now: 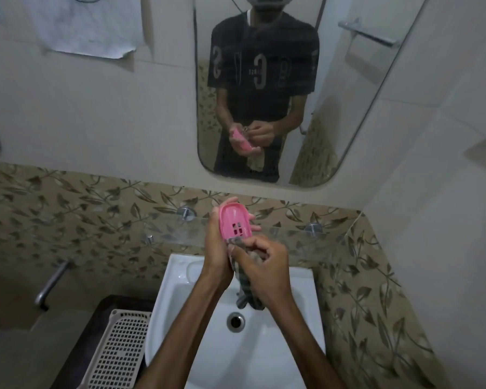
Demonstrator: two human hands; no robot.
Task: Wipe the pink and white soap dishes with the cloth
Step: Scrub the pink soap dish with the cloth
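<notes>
Bathroom corner, pale wall tiles above a band of leaf-patterned tile, with a rounded mirror over a white sink and a glass shelf fixed between mirror and basin on round metal mounts. Left hand wrapped around the pink soap dish, fingertips curling over its far edges, hollow side tipped toward the camera so that the drain slots show; probably held this way to keep the inner face open to the cloth and steady against pressure. Right hand clenched on a bunched, dark striped cloth, top of the wad pressed against the near end of the dish, loose tail hanging down toward the drain hole. Both held over the basin, likely so that drips and loosened soap residue fall into the sink, not onto the shelf. Judged from this: wiping of the pink dish under way, working at the near rim and slots. No white soap dish anywhere in view, so that half of the task apparently not yet started, though impossible to say for sure. Off to the left, a perforated plastic basket beside the basin and a metal tap on the wall, both untouched. Reflection in the mirror confirming the same two-handed hold.
</notes>
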